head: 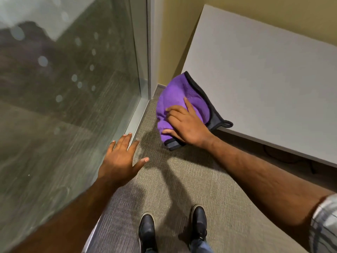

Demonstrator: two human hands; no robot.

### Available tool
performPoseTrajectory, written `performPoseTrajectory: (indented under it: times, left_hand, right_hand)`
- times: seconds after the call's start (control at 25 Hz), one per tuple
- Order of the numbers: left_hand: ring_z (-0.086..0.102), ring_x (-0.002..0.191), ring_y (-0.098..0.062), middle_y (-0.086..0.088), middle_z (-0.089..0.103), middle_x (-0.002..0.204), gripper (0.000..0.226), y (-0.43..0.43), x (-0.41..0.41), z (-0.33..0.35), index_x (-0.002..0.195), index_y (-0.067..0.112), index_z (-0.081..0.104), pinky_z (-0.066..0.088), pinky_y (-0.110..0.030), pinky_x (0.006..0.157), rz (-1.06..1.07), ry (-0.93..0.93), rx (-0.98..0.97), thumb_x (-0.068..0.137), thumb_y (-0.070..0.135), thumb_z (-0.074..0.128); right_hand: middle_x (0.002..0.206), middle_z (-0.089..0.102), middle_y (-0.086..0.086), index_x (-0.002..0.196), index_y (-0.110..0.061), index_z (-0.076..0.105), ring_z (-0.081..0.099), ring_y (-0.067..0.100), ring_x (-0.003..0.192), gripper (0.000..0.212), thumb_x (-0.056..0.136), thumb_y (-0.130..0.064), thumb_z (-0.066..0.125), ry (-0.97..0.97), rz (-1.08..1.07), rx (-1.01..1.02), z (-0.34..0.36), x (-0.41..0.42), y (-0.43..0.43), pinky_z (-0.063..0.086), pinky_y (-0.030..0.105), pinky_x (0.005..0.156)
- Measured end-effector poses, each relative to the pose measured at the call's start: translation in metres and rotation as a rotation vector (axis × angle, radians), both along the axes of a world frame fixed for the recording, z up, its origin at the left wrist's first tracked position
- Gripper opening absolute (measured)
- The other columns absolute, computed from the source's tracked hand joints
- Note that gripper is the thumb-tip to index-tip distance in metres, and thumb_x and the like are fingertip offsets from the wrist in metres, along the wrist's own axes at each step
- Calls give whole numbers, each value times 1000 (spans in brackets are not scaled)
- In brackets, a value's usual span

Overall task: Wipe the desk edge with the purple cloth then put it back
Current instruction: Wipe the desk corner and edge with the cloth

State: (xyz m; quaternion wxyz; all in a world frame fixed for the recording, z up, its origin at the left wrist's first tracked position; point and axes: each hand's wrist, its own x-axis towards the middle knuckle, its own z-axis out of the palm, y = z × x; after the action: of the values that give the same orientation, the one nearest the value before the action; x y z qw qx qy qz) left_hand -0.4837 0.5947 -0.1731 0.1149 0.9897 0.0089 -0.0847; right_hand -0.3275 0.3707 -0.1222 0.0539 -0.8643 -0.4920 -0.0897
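Observation:
A purple cloth (179, 94) with a dark grey border and a small loop is draped over the left corner of a pale grey desk (264, 79). Part of it lies on the desk top and part hangs over the left edge. My right hand (184, 123) presses on the cloth at that corner, fingers spread over it and thumb under the hanging fold. My left hand (122, 157) hovers over the carpet to the left, fingers apart and holding nothing.
A glass wall (63, 97) with a metal frame (144, 61) runs along the left. A yellow wall (175, 33) stands behind the desk. Grey carpet (182, 179) covers the floor, with my two black shoes (146, 232) at the bottom.

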Motion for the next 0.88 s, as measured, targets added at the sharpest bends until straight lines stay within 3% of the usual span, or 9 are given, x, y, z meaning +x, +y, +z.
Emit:
performPoseTrajectory:
  times: [0.2,0.44,0.68,0.8,0.88]
  left_hand:
    - [38,142,-32,-18,41,153,83,4,1,0,137,14,52,28,-54,114,0,-6,-12,87,74,24]
    - [31,146,-29,-14,35,157,83,8,8,-1,140,17,48,24,-54,117,20,4,-28,86,74,24]
    - [31,146,-30,-15,36,156,81,11,14,0,141,17,46,27,-54,116,58,12,-36,86,74,27]
    - [30,146,-29,-14,34,157,80,8,15,1,142,18,45,26,-54,116,58,23,-47,86,73,27]
    - [30,146,-29,-13,34,157,81,6,16,0,142,18,46,25,-54,116,60,28,-56,85,73,27]
  right_hand:
    - [106,74,8,99,-6,72,63,26,114,43,97,-45,54,-220,-65,190,-19,-13,-55,40,62,105]
    - [112,71,15,103,-1,70,61,34,117,45,100,-41,50,-215,-244,316,-19,-14,-77,47,56,99]
    - [103,68,14,105,-4,64,61,33,98,49,102,-47,40,49,-878,673,8,9,-50,47,41,85]
    - [109,67,10,110,-10,63,59,33,109,48,101,-50,37,104,-1034,611,14,25,-34,43,54,99]
    - [121,64,7,116,-13,61,54,30,121,49,101,-52,35,197,-1072,542,14,38,-30,27,63,113]
